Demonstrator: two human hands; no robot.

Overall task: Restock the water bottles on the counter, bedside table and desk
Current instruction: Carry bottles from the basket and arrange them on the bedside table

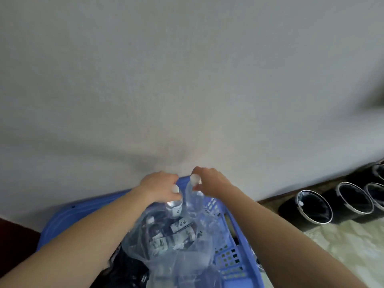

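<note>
Blue basket [83,207] below; left hand [160,187], right hand [211,181] grip upright bottles [174,207], caps up.

**Grips, basket load and room edge only partly readable**

The fingertips of the left hand [161,187] curl out of sight behind the neck of the left bottle [174,206], and those of the right hand [212,181] are hidden behind the right bottle [195,199]. Both forearms and the blue basket [233,229] run off the bottom edge. Crumpled plastic wrap [187,258] veils the bottles lying below, so their number cannot be told, and their labels [180,225] are too blurred to read. A black mass [124,273] under the left forearm is perhaps a bag. The row of black bins [288,215] is cropped by the right edge, where a dark smear [374,100] cannot be identified.
</note>
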